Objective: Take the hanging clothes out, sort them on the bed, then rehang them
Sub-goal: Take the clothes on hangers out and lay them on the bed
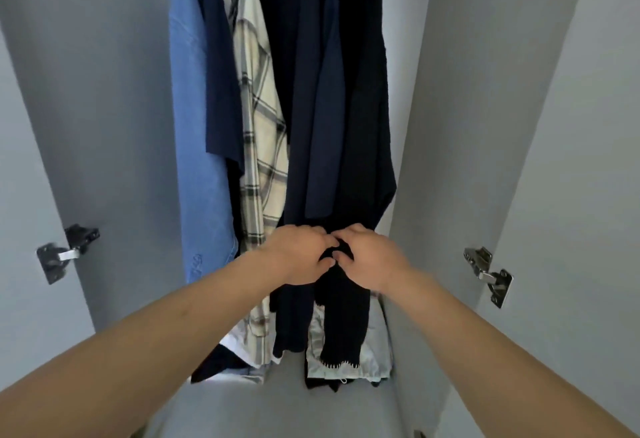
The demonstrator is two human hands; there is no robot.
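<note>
Several garments hang in an open grey wardrobe: a light blue shirt (197, 146), a navy shirt (221, 91), a cream plaid shirt (259, 132), a dark navy jacket (298, 91), another navy garment (329, 126) and a black knit garment (367, 108) at the right. My left hand (298, 254) and my right hand (374, 257) meet at the lower front of the black knit garment, and both pinch its fabric between the fingers. The hangers and the rail are cut off at the top edge.
Folded light clothes (349, 365) lie on the wardrobe floor (277, 403) under the hanging items. Both doors stand open, with a metal hinge (65, 252) on the left and another hinge (490, 273) on the right. Grey side panels (450, 126) close in the space.
</note>
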